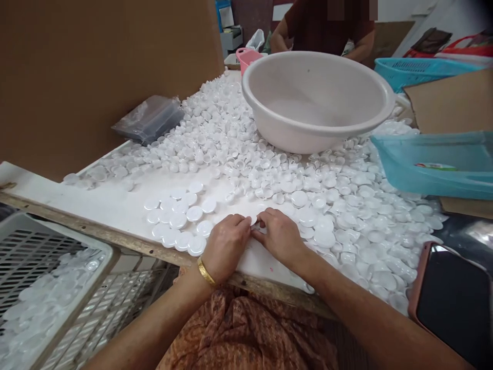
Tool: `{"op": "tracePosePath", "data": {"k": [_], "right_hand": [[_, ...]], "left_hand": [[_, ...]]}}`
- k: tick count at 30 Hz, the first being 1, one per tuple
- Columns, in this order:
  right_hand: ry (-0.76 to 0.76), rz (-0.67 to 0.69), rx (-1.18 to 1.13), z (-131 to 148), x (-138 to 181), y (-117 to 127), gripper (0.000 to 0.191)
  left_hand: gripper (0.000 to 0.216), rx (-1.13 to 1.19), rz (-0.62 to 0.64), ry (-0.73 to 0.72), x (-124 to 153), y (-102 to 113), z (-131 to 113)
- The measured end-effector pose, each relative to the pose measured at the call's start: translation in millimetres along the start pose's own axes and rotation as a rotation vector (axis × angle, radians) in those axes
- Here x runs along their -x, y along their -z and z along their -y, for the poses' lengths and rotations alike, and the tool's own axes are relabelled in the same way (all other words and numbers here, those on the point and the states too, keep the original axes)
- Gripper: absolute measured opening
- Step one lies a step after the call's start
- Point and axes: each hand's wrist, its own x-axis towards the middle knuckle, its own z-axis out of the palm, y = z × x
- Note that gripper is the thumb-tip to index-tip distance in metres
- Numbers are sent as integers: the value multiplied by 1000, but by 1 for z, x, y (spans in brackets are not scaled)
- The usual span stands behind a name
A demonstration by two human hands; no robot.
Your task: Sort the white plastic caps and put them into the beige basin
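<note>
My left hand (226, 244) and my right hand (280, 236) rest together on the white table (119, 205) near its front edge. Their fingertips meet and pinch a small white plastic cap (253, 220) between them. A gold bangle sits on my left wrist. Left of my hands lies a neat group of flat white round lids (181, 216). A large heap of white caps and lids (269, 164) covers the table behind and to the right of my hands.
A big pale basin (316, 97) stands on the heap at the back. A blue tray (435, 162) and cardboard are at right, a phone (454, 303) at lower right. A white crate (46, 288) with lids sits lower left. A plastic bag (150, 118) lies left. Another person sits across.
</note>
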Motion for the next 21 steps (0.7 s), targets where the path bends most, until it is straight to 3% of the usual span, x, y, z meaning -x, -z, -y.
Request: {"op": "tracePosePath", "data": {"k": [10,15,18,21], "right_hand": [[38,0,-29,-6,-3,0,14],[30,47,-64,-4,-1,9,15],[52,-19,-171,-1,2,15,28],[129,-63,-160,-1,2,15,22]], "left_hand": [[23,-222,217,-246,2,14,-3],[26,-184,109,-228,2,9,1],[29,-171,57,-229,6,7,2],[32,-158,34,-214,10,4,2]]}}
